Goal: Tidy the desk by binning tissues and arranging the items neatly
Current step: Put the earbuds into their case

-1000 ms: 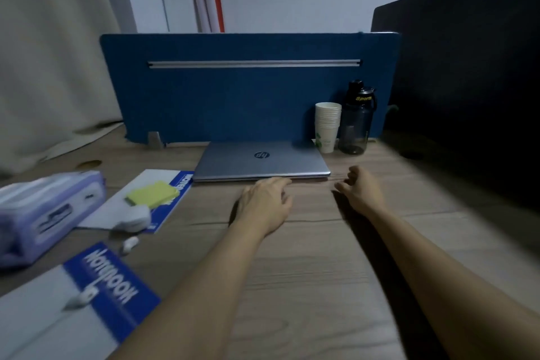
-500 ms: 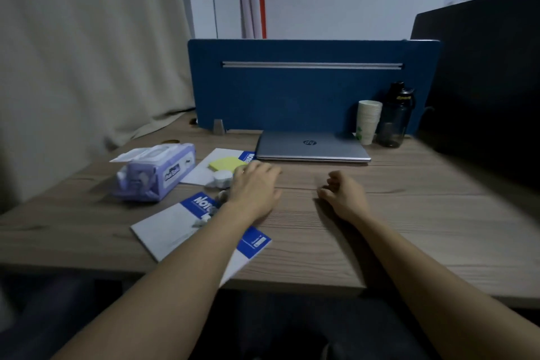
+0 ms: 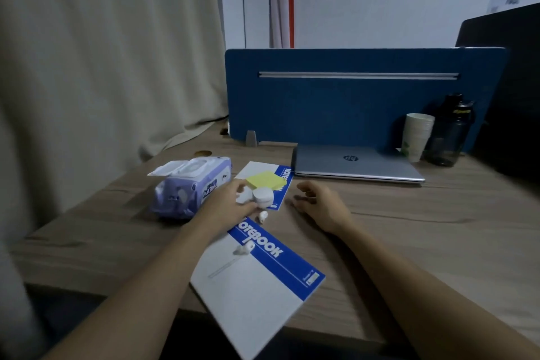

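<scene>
The left hand [image 3: 226,207] closes its fingers around a small white earbud case [image 3: 257,195] at the near edge of the far notebook [image 3: 282,181], while the right hand [image 3: 320,206], empty and loosely curled, rests farther right, well apart from the loose earbuds [image 3: 262,216].

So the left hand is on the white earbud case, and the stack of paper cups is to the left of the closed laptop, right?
Not quite. In the head view the stack of paper cups stands to the right of the closed laptop, next to the dark water bottle. The rest holds: the left hand is on the white earbud case.
</scene>
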Demonstrator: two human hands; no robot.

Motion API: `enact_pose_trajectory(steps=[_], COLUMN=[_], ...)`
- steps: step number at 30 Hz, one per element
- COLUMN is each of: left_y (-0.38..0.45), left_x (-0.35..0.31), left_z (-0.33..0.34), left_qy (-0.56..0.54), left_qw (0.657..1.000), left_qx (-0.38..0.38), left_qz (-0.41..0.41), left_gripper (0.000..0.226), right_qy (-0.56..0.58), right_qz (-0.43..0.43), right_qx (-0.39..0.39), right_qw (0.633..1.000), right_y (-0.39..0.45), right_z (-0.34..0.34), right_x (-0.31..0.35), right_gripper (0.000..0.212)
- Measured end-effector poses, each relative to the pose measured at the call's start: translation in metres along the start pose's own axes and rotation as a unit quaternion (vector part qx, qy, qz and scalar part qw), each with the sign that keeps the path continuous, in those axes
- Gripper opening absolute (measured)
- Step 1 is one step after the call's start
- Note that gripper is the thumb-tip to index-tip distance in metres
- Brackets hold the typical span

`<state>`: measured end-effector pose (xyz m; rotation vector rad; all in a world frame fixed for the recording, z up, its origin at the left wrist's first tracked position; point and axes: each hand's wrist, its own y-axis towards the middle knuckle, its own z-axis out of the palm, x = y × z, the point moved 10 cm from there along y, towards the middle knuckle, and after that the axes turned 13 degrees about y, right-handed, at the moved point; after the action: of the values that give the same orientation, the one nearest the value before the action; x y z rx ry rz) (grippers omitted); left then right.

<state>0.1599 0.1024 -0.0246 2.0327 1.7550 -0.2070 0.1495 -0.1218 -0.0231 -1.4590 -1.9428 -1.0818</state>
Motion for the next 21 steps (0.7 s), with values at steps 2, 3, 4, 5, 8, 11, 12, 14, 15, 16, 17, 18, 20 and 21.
enact_pose_trajectory(steps=[2, 3, 4, 5, 8, 11, 12, 14, 15, 16, 17, 18, 20, 21], left_y=[0.013, 0.017, 0.022, 0.027, 0.045, 0.060, 0.065, 0.071, 0.073, 0.074, 0.075, 0.075, 0.073, 0.073], left_x=[-0.005, -0.009, -0.012, -0.016, -0.028, -0.036, -0.036, -0.034, -0.033, -0.033, -0.034, -0.036, -0.040, -0.042], left_z=[0.005, 0.006, 0.009, 0.011, 0.018, 0.021, 0.023, 0.026, 0.028, 0.029, 0.030, 0.031, 0.030, 0.029], left_qy=[0.014, 0.015, 0.014, 0.012, -0.001, -0.005, -0.007, -0.017, -0.023, -0.028, -0.031, -0.031, -0.033, -0.040], left_qw=[1.000, 1.000, 1.000, 1.000, 0.999, 0.998, 0.998, 0.999, 0.999, 0.998, 0.998, 0.998, 0.997, 0.996], left_qx=[0.005, 0.010, 0.015, 0.015, 0.011, 0.012, 0.014, 0.017, 0.017, 0.017, 0.016, 0.015, 0.007, 0.004], left_qz=[0.006, 0.012, 0.018, 0.024, 0.046, 0.056, 0.055, 0.047, 0.044, 0.044, 0.049, 0.055, 0.068, 0.074], left_gripper=[0.060, 0.060, 0.062, 0.065, 0.058, 0.049, 0.045, 0.039, 0.036, 0.034, 0.033, 0.033, 0.032, 0.031], right_qy=[-0.012, -0.015, -0.017, -0.018, -0.021, -0.011, -0.002, 0.014, 0.020, 0.026, 0.036, 0.045, 0.049, 0.049], right_qz=[-0.019, -0.030, -0.043, -0.055, -0.088, -0.098, -0.097, -0.092, -0.091, -0.092, -0.092, -0.089, -0.085, -0.081], right_qx=[0.005, 0.008, 0.016, 0.027, 0.055, 0.053, 0.051, 0.053, 0.055, 0.056, 0.053, 0.048, 0.038, 0.033], right_qw=[1.000, 0.999, 0.999, 0.998, 0.994, 0.994, 0.994, 0.994, 0.994, 0.994, 0.994, 0.994, 0.994, 0.995], right_y=[0.010, 0.014, 0.019, 0.022, 0.033, 0.045, 0.049, 0.054, 0.055, 0.055, 0.055, 0.055, 0.056, 0.056], right_z=[-0.001, -0.002, -0.002, 0.000, 0.004, 0.002, 0.002, 0.002, 0.003, 0.004, 0.003, 0.002, 0.000, -0.001], right_x=[0.000, 0.002, 0.002, 0.002, 0.002, -0.002, -0.005, -0.010, -0.012, -0.013, -0.014, -0.016, -0.014, -0.015], right_gripper=[0.041, 0.038, 0.034, 0.031, 0.029, 0.032, 0.031, 0.030, 0.029, 0.029, 0.029, 0.028, 0.025, 0.022])
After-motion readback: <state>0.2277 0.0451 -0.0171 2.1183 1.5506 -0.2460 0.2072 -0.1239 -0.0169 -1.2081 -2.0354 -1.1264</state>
